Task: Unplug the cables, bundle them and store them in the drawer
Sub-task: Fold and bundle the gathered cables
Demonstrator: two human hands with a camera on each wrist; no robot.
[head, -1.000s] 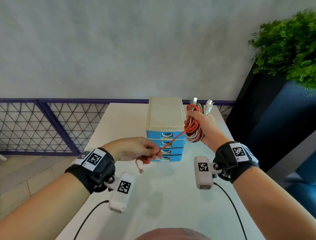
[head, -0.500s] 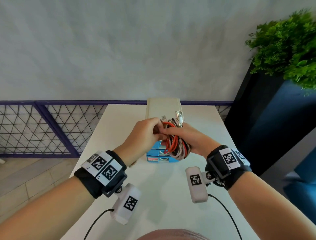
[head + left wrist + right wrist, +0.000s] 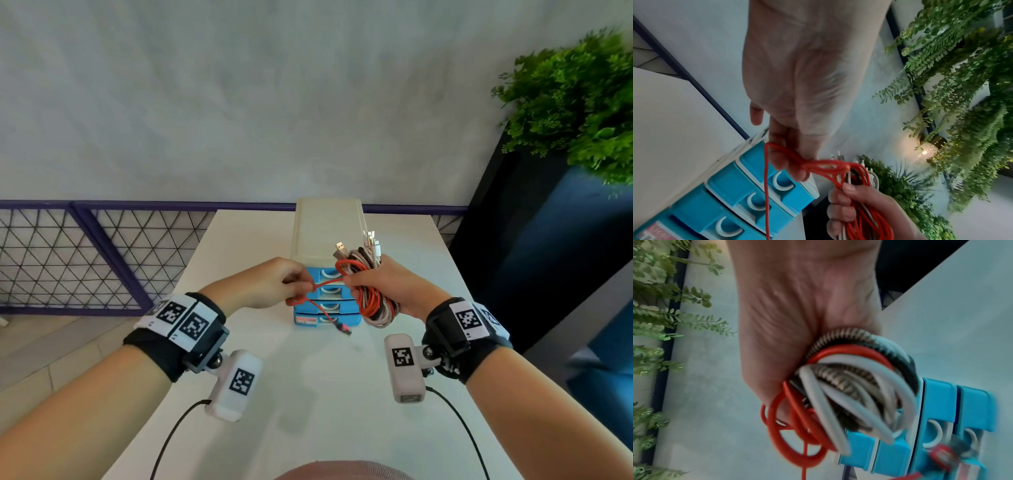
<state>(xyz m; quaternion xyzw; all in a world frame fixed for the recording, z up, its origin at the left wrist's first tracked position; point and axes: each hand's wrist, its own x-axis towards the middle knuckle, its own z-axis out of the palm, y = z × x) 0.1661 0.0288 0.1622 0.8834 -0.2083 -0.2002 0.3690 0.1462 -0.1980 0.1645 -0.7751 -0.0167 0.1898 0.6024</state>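
My right hand (image 3: pixel 383 291) grips a coiled bundle of cables (image 3: pixel 371 301), red, white and braided, with USB plugs sticking up at the top. My left hand (image 3: pixel 298 284) pinches the free end of the red cable (image 3: pixel 325 283), which runs taut from the bundle to my fingers and then hangs down to its plug (image 3: pixel 343 329). In the left wrist view the red cable (image 3: pixel 818 165) is looped round my fingers (image 3: pixel 795 172). The right wrist view shows the bundle (image 3: pixel 849 386) in my fist. Behind both hands stands a small drawer unit (image 3: pixel 325 240) with several blue drawers, all closed.
The drawer unit stands on a white table (image 3: pixel 239 342). A purple railing with wire mesh (image 3: pixel 85 257) runs behind it at left. A dark planter with a green plant (image 3: pixel 575 102) stands at the right edge.
My left hand went to the bundle half a second ago, then pulled back left with the red cable end drawn taut. The right hand with the bundle dropped slightly.
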